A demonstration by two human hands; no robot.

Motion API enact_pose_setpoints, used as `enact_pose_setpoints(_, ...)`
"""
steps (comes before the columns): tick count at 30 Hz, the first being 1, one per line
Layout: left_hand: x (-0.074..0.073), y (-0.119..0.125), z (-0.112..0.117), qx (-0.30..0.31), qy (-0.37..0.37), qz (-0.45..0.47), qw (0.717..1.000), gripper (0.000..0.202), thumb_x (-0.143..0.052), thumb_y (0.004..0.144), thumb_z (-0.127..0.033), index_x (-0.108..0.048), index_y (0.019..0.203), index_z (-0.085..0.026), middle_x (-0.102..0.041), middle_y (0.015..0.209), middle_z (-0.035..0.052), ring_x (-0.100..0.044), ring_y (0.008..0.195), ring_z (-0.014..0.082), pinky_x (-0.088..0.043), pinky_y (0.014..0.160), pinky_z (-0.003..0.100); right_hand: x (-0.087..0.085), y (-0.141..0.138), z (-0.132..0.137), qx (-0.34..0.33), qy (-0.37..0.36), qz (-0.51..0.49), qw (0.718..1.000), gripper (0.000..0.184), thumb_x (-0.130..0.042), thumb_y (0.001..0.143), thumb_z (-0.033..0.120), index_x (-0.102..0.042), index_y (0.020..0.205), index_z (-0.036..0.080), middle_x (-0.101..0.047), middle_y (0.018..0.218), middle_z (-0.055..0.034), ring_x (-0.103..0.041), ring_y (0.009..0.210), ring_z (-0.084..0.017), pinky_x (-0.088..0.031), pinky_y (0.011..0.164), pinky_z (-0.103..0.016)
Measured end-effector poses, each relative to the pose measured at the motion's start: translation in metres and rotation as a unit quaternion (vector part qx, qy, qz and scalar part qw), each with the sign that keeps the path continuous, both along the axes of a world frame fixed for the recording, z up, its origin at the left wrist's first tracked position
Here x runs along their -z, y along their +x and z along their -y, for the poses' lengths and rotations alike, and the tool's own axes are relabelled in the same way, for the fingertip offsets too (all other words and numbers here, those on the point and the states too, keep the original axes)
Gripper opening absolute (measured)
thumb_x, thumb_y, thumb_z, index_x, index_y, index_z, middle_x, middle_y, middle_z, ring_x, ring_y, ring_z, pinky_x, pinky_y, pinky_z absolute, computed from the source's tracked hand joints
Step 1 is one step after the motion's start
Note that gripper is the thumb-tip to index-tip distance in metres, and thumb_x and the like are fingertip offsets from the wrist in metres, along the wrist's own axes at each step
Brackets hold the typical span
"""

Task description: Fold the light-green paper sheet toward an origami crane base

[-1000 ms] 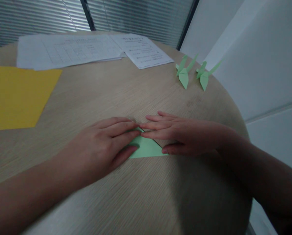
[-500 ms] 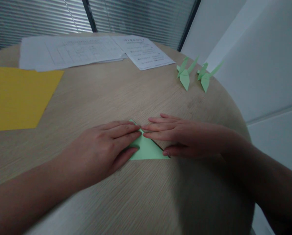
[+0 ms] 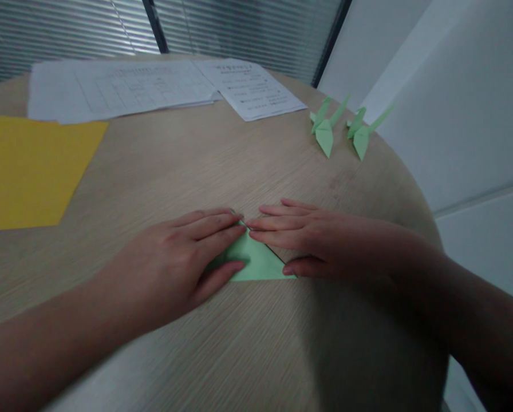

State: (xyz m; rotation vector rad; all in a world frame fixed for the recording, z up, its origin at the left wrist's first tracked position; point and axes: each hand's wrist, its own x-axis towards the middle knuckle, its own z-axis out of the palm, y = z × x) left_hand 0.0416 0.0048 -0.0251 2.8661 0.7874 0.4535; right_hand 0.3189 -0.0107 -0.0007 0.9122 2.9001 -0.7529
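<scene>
At the center of the frame, a person's two bare hands meet over a triangle of green paper [image 3: 259,262] lying flat on a pale wooden worktop [image 3: 174,171]. The left hand [image 3: 179,252], its arm extending from the lower left, lies palm down across the paper's left part, fingers straight and close together, thumb set apart, a pose that appears meant to stop the sheet from sliding. The right hand [image 3: 312,232] has its fingers outstretched and slightly fanned, pinching nothing; fingertips and thumb rest along the slanting right edge, seemingly to steady that dark-lined side. How far the paper runs beneath the left palm cannot be told. Two green paper cranes [image 3: 324,136] [image 3: 360,140] stand side by side at the upper right, near the worktop's curved rim, apparently placed there to leave the hands room. A yellow sheet [image 3: 28,171] lies at the frame's left edge. White printed papers [image 3: 123,86], their text too blurred to read, spread from upper left to upper center, before window blinds [image 3: 239,28].
</scene>
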Motion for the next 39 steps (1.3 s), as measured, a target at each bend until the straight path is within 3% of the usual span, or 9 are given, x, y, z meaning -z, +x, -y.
enact_pose_setpoints(9,0.002,0.000,0.000,-0.009,0.008,-0.006,1.000,0.049,-0.051,0.101,-0.045,-0.067,0.135,-0.013,-0.069,0.138,0.0149,-0.065,0.128,0.0314,-0.052,0.111,0.047,0.001,0.000,0.002,0.002,0.005,0.005,1.000,0.076,-0.070,0.097,0.028,-0.032,0.163,0.020,-0.034,0.168,-0.0108,-0.019,0.159,-0.030,-0.011,0.130,-0.053)
enact_pose_setpoints(30,0.002,-0.005,-0.002,-0.033,0.006,-0.046,0.998,0.050,-0.053,0.100,-0.045,-0.063,0.140,-0.018,-0.062,0.145,0.0166,-0.058,0.133,0.0350,-0.045,0.112,0.055,0.011,0.004,0.001,0.001,0.022,-0.031,0.999,0.075,-0.071,0.097,0.032,-0.035,0.162,0.023,-0.040,0.165,-0.0092,-0.024,0.158,-0.029,-0.013,0.130,-0.052)
enact_pose_setpoints(35,0.000,-0.004,-0.003,-0.030,0.010,-0.044,0.999,0.050,-0.054,0.099,-0.044,-0.062,0.139,-0.017,-0.064,0.143,0.0168,-0.060,0.129,0.0360,-0.048,0.109,0.057,0.007,0.000,-0.002,0.022,0.050,-0.071,0.996,0.052,-0.059,0.102,0.026,-0.049,0.152,0.017,-0.055,0.154,-0.0122,-0.045,0.147,-0.026,-0.031,0.125,-0.047)
enact_pose_setpoints(39,-0.006,-0.004,-0.001,-0.056,0.019,-0.058,0.997,0.053,-0.055,0.097,-0.045,-0.059,0.142,-0.018,-0.064,0.139,0.0169,-0.061,0.122,0.0375,-0.050,0.103,0.059,0.004,-0.004,0.000,0.085,0.100,-0.087,0.988,0.031,-0.063,0.099,0.035,-0.072,0.123,0.016,-0.068,0.133,-0.0154,-0.063,0.124,-0.029,-0.048,0.110,-0.046)
